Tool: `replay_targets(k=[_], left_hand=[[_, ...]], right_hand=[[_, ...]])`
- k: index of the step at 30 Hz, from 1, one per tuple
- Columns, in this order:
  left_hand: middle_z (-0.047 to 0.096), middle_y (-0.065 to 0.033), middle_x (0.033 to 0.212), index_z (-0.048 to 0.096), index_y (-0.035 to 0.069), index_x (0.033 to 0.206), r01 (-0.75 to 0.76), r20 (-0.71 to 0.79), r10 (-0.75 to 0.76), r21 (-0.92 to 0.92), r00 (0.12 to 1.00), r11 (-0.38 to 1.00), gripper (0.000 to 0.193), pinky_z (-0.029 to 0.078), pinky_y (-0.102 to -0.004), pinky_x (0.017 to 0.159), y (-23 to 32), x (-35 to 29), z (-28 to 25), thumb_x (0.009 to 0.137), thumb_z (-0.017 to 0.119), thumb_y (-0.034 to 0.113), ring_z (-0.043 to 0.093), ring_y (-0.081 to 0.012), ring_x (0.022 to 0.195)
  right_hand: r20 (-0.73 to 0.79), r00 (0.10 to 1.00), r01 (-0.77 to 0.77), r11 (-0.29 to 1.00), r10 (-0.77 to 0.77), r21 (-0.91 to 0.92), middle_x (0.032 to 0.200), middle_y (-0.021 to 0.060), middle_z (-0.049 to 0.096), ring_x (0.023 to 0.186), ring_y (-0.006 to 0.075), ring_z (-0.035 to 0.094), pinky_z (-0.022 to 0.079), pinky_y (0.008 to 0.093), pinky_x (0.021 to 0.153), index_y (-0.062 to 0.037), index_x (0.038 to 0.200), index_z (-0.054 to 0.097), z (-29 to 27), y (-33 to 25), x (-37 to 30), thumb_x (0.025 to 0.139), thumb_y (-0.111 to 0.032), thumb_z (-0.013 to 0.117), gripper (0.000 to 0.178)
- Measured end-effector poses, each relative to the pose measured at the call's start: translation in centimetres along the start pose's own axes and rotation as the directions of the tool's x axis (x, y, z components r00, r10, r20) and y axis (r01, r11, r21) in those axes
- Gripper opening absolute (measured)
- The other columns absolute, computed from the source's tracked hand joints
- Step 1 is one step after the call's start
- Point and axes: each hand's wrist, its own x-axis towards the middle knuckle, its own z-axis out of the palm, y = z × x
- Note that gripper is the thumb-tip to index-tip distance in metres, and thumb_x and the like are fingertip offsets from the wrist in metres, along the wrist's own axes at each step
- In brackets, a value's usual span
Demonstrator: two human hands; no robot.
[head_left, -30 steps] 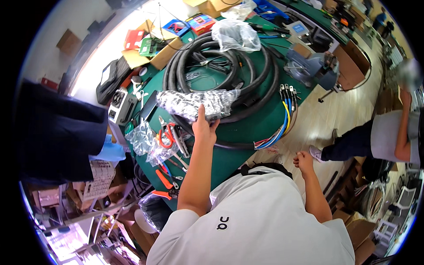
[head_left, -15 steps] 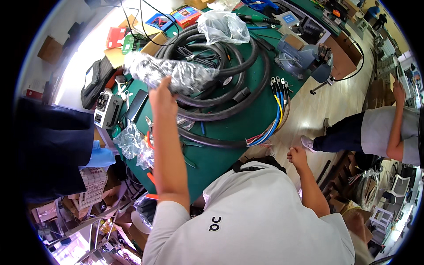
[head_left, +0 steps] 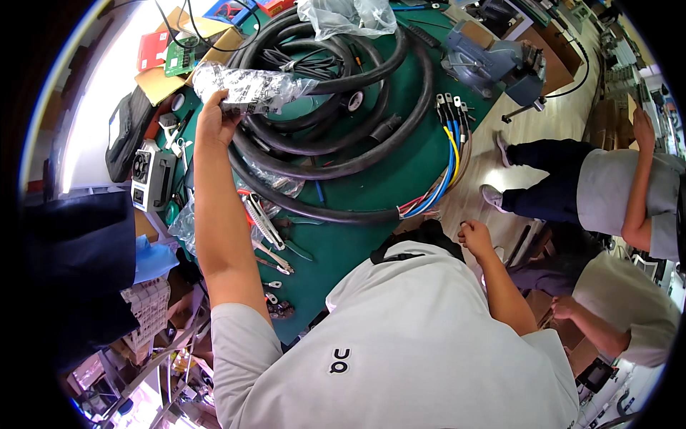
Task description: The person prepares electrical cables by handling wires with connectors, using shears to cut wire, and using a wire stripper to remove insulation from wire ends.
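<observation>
Your left hand [head_left: 218, 123] grasps the plastic-wrapped packet [head_left: 251, 87] by its near edge — presumably where loose wrap bunches easily. The packet extends rightward from that grip, overlapping the coiled black cable [head_left: 336, 171] in view. Your right hand [head_left: 475, 237] curls inward, nothing visible inside. Beyond the grip, an open cardboard box [head_left: 161, 86] holds a green circuit board [head_left: 179, 58].

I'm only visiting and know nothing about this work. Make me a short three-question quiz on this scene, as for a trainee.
1. Which hand grips the plastic-wrapped package, left or right?
2. True or false: the blue-grey vise stands to the right of the coiled black cable.
3. Fill the blank: the table top is coloured ___.

Key: 1. the left hand; 2. true; 3. green.
</observation>
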Motion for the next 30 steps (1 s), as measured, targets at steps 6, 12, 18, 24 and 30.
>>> replay_targets(k=[6,12,18,24,30], left_hand=[[0.068,-0.0075,0.099,0.058,0.004,0.112,-0.037,0.018,0.036,0.037,0.999,0.999,0.032,0.055,-0.0357,0.062,0.3,0.2,-0.5,0.090,0.063,0.027,0.067,-0.0213,0.082],[0.067,-0.0122,0.105,0.053,0.001,0.120,-0.044,-0.096,0.052,0.087,0.994,0.995,0.061,0.055,-0.0401,0.070,-0.5,-2.2,0.8,0.091,0.055,0.055,0.067,-0.0266,0.086],[0.060,-0.0098,0.109,0.051,-0.001,0.119,-0.275,-0.363,0.249,-0.023,0.898,0.961,0.056,0.051,-0.0348,0.079,-3.3,-7.3,2.3,0.101,0.031,0.049,0.060,-0.0206,0.092],[0.059,-0.0091,0.091,0.038,0.001,0.112,-0.334,-0.293,0.386,0.213,0.875,0.918,0.031,0.048,-0.0256,0.060,-15.7,-14.0,9.4,0.099,0.049,0.027,0.057,-0.0139,0.073],[0.058,-0.0129,0.103,0.023,-0.001,0.129,-0.330,-0.197,0.362,0.175,0.911,0.927,0.046,0.051,-0.0277,0.074,-15.2,-15.1,11.2,0.099,0.052,0.018,0.061,-0.0155,0.085]], right_hand=[[0.030,0.998,-0.062,0.997,0.063,-0.036,0.078,0.0106,0.064,0.062,0.0155,0.060,0.047,0.0274,0.054,0.0039,0.104,0.061,0.6,0.5,0.2,0.092,-0.018,0.052,0.027],[0.052,0.998,-0.013,0.988,0.021,-0.154,0.078,0.0099,0.063,0.062,0.0150,0.059,0.047,0.0269,0.054,0.0031,0.104,0.060,1.2,0.3,1.0,0.092,-0.018,0.051,0.026],[0.026,1.000,0.003,0.990,0.000,-0.140,0.077,0.0101,0.064,0.061,0.0148,0.059,0.047,0.0273,0.054,0.0031,0.105,0.060,0.8,-1.3,0.8,0.093,-0.018,0.051,0.026],[-0.036,0.999,0.006,0.999,-0.008,-0.053,0.075,0.0114,0.065,0.061,0.0166,0.061,0.049,0.0297,0.058,0.0062,0.101,0.061,0.2,-0.2,-0.4,0.091,-0.017,0.052,0.027],[-0.087,0.996,0.013,0.999,-0.016,-0.032,0.076,0.0140,0.067,0.062,0.0193,0.063,0.050,0.0318,0.060,0.0075,0.099,0.062,-0.4,2.8,-1.6,0.089,-0.017,0.052,0.028]])
